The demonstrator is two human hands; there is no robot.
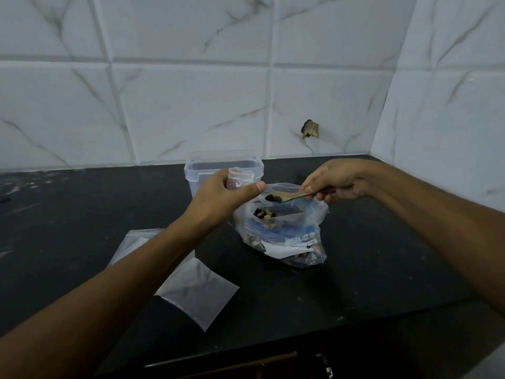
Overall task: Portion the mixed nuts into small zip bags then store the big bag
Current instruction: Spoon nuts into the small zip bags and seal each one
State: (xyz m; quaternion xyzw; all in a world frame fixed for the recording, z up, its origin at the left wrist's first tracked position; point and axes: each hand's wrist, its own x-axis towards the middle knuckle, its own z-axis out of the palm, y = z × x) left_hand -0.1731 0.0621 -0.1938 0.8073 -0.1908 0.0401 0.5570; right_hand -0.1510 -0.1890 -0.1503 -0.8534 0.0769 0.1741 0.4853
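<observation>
Marble-tiled corner, black surface (369, 263). Step: spooning nuts into small bag. Left hand (221, 198) grip pinches small bag (240, 177) upright, mouth beside spoon. Right hand (338, 184) grip holds spoon (284, 197), few dark nuts aboard, above big bag (284, 233). Next: tip spoon into narrow mouth, level, no spill. Big bag open, crumpled, nuts low inside. Flat spare bags (196, 294) near left forearm.

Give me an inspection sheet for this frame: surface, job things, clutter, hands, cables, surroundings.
Surface: black countertop, faint pale smudges at left.
Job's things: big bag of mixed nuts standing open; two empty small bags lying flat; clear lidded container behind.
Clutter: nothing seen.
Hands: left hand holds a small zip bag; right hand holds a loaded spoon over the big bag.
Cables: nothing seen.
Surroundings: marbled tile wall, with a chipped hole.
</observation>
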